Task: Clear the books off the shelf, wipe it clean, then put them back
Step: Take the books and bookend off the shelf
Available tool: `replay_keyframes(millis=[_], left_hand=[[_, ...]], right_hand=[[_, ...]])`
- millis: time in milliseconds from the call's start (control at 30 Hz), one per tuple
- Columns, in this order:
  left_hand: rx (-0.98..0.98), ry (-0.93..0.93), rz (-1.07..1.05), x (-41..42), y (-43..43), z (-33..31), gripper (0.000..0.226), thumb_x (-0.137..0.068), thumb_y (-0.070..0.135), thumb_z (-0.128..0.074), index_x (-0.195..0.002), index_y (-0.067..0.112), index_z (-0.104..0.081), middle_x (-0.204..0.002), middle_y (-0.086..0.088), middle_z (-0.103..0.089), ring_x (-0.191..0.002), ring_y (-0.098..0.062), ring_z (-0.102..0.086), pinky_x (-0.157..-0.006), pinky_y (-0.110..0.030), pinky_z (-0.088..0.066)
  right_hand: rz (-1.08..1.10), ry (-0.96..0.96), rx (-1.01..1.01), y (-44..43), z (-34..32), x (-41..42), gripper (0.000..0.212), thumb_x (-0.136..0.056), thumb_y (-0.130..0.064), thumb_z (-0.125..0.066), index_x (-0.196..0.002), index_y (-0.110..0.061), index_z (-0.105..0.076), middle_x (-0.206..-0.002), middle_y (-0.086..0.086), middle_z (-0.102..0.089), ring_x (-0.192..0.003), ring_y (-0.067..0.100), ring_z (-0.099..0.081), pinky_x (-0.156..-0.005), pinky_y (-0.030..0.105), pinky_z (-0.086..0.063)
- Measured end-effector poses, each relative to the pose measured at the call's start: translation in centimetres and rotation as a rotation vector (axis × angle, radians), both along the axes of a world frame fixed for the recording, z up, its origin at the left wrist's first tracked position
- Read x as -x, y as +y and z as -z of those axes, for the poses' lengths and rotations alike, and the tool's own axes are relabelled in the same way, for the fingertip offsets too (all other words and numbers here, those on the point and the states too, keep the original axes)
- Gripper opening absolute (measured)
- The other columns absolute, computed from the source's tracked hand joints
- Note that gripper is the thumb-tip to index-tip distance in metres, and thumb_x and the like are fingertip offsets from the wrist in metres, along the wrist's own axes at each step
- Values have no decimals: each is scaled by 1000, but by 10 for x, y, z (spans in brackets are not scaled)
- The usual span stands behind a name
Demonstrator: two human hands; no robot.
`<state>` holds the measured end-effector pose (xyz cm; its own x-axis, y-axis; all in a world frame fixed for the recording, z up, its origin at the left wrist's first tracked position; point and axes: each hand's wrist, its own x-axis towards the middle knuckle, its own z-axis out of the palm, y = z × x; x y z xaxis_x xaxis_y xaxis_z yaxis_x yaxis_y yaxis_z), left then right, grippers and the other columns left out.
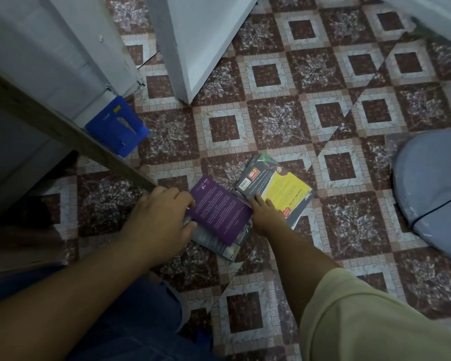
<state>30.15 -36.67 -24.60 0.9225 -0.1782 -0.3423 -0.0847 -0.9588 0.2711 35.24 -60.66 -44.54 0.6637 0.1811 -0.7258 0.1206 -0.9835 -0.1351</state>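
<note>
The books are off the shelf and lie on the patterned tile floor (pixel 349 217), directly ahead of the crouching person and within reach of both arms. The purple book (pixel 220 207) sits on top of a grey-covered book (pixel 214 242) that pokes out at its near side. Just to its right, close enough to touch at one corner, lies a yellow-and-grey book (pixel 281 194). All of them lie flat and at a slant, their long axes running from far-left to near-right. The left hand (pixel 162 217) is at the purple book's left short end. Its grip looks closed on that edge, with fingers curled over the cover and the thumb at the lower side, though whether it also takes in the book beneath I cannot tell. The right hand (pixel 267 220) holds nothing: its fingers (pixel 255 198) lie straight and flat on the near edge of the yellow-and-grey book, right beside the purple book's corner. So each hand has its own book nearest it, with the purple one lying between the two. Gathering the pile would probably mean sliding the right-hand book leftward under or against the purple one. A brown wooden edge (pixel 63 126), perhaps of the shelf unit, crosses at left, with a blue flat object (pixel 115 123) leaning behind it. A grey rounded object (pixel 432 186) sits well apart at right.
</note>
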Motion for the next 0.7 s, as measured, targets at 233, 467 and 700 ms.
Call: replay_keyframes(millis=[233, 467, 700], left_hand=[[-38, -32, 2, -5, 5, -16, 32, -90, 43, -57, -118, 29, -51, -113, 9, -52, -111, -14, -43, -95, -32, -40], [-53, -75, -36, -5, 15, -62, 28, -91, 39, -57, -116, 27, -51, -111, 7, -52, -100, -13, -50, -81, -29, -45], [-48, -177, -130, 27, 54, -113, 27, -90, 42, -58, -114, 30, -53, -109, 9, -54, -96, -10, -53, -76, -28, -46]], right_hand=[[19, -179, -69, 15, -36, -6, 47, -98, -26, -41, -144, -21, -37, -149, 5, -37, -135, 28, -33, -110, 48, -26], [-67, -494, -267, 50, -151, -2, 34, -95, -28, -49, -127, -19, -56, -119, 4, -62, -107, 26, -58, -91, 35, -42], [-201, -723, -395, 86, -274, 18, 27, -96, -29, -46, -117, -20, -60, -109, 1, -64, -99, 25, -60, -82, 36, -47]])
